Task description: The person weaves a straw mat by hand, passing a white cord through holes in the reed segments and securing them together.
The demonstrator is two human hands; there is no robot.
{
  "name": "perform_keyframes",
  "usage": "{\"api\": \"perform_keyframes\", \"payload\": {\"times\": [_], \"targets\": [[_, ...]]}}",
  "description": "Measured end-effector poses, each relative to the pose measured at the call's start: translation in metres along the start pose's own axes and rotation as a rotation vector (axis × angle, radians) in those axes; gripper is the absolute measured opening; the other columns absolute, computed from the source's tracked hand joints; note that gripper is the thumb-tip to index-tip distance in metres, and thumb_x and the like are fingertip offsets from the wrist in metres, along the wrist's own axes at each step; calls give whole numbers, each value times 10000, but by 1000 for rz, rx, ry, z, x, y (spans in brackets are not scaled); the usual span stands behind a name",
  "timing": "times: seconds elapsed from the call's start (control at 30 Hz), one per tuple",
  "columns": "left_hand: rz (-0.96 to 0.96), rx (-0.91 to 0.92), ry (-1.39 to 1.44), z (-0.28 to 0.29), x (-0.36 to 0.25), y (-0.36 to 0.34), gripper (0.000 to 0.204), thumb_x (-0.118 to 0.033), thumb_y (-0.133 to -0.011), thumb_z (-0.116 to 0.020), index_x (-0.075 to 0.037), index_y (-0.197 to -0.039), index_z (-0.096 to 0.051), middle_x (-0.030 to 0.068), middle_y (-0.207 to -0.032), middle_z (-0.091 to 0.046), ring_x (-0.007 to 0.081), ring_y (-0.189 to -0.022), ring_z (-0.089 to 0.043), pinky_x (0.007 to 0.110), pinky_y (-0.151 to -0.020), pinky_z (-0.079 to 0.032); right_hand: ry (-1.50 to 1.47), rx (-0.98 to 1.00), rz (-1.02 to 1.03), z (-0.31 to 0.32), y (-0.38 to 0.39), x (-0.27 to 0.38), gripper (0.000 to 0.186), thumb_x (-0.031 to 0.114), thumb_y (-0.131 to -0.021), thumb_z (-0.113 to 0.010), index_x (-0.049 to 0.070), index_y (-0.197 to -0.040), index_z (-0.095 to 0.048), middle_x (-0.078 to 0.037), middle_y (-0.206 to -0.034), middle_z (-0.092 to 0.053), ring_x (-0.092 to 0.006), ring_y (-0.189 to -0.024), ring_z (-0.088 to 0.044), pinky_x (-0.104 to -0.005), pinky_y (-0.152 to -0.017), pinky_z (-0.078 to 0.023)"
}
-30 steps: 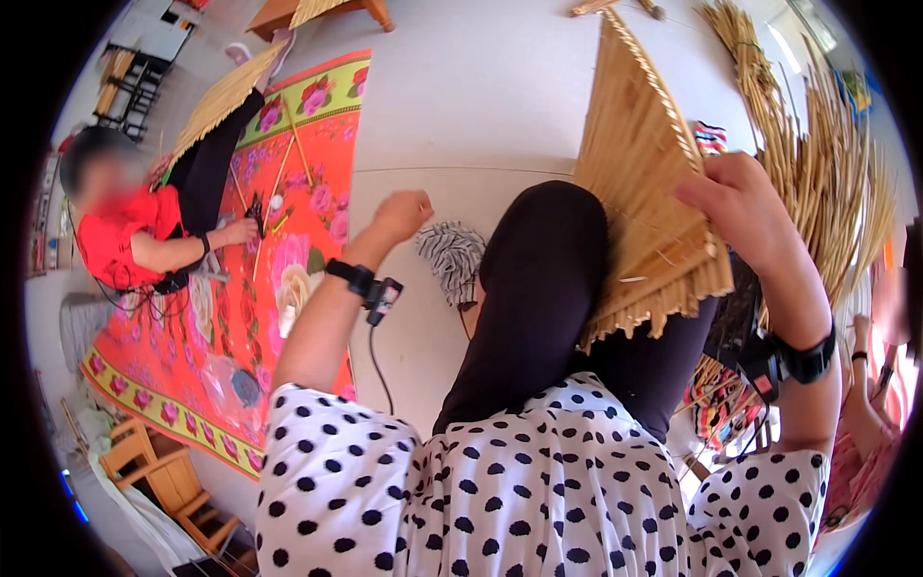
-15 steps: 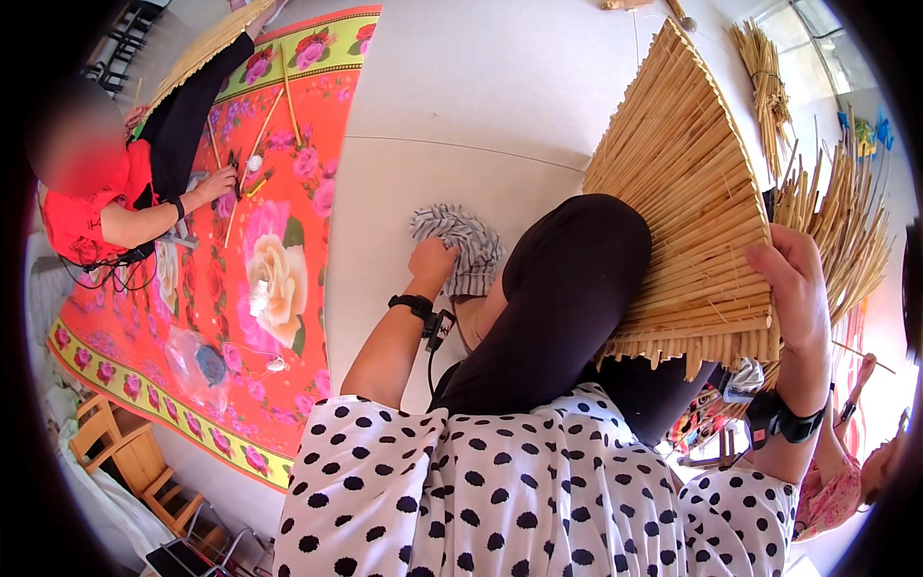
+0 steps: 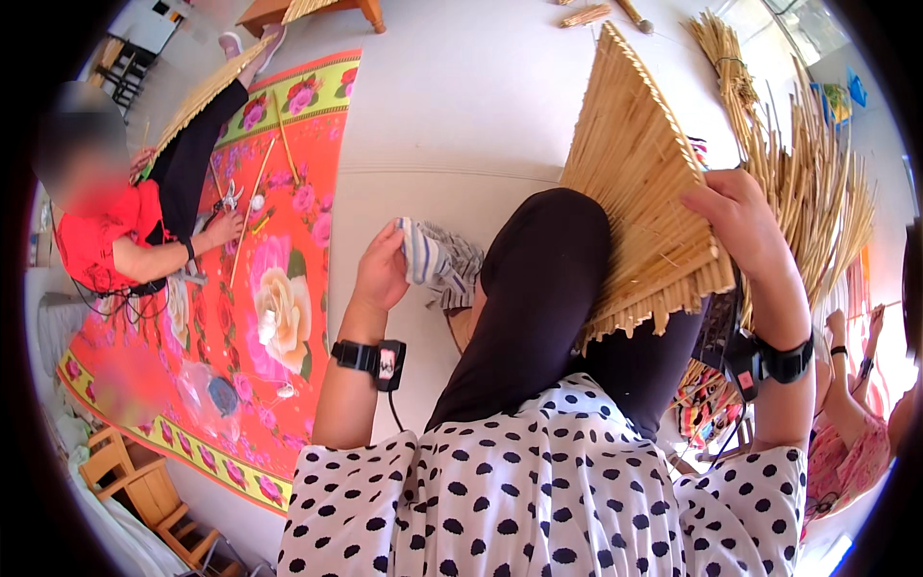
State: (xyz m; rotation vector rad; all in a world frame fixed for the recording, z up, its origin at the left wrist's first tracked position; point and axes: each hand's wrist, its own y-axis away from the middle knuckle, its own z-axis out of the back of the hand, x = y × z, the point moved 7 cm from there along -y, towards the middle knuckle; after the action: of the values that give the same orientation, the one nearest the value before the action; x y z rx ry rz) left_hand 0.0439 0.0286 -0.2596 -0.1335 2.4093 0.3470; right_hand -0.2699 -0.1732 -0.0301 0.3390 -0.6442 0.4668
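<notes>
My left hand (image 3: 383,269) is closed on the edge of a crumpled grey-and-white striped cloth (image 3: 437,260), lifted beside my bent knee. The cloth's lower part hangs near my foot. On the right, my right hand (image 3: 735,216) grips the side edge of a fan-shaped panel of straw stalks (image 3: 635,183), thumb on the front and the other fingers mostly behind it. The panel stands tilted against my dark-trousered knee, its narrow tip pointing away and its stepped stalk ends toward me. Part of its lower side is hidden by my leg.
At left, a person in red (image 3: 91,240) sits on a red floral mat (image 3: 317,279) strewn with stalks and small items, one hand near scissors. Bundles of straw (image 3: 808,183) stand at right. A wooden chair (image 3: 144,486) is at lower left; another person in pink (image 3: 851,452) sits lower right.
My left hand has come up and left, pulling the striped cloth's edge with it. My right hand and the straw panel have shifted left, and the panel is turned more edge-on.
</notes>
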Motion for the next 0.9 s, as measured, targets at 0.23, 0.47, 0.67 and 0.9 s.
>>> {"api": "perform_keyframes", "payload": {"times": [0.23,0.47,0.67,0.9], "targets": [[-163,377,-187,-184,-60,20,373,42,-889,-480,-9,-1256,-520,122,-1147,-623,242,-1040,-626,369,-877,-518,89,45,-23,-2,-4,5,423,316,-836,-571,-55,-643,-633,-142,-553,-611,-219,-484,-624,-345,-526,-532],[148,593,-1028,-311,-36,-6,507,105,-798,-611,-29,-1283,-545,66,-1060,-631,61,-805,-604,228,-651,-519,42,180,-60,-12,-4,24,405,290,-873,-504,-6,-624,-626,-148,-649,-685,-191,-519,-678,-285,-528,-560],[177,836,-1728,-323,9,-38,116,-87,-743,-639,17,-694,-627,173,-658,-616,294,-599,-592,372,-630,-495,220,254,3,-26,-14,12,139,171,-826,-567,104,-838,-688,-72,-637,-665,-208,-572,-684,-345,-590,-552],[-56,1200,-1816,-331,27,-33,143,-150,-772,-582,-34,-699,-622,166,-679,-601,362,-677,-600,458,-653,-479,351,342,104,-28,-9,29,200,201,-816,-561,70,-864,-703,-155,-746,-672,-339,-733,-664,-474,-668,-523]]}}
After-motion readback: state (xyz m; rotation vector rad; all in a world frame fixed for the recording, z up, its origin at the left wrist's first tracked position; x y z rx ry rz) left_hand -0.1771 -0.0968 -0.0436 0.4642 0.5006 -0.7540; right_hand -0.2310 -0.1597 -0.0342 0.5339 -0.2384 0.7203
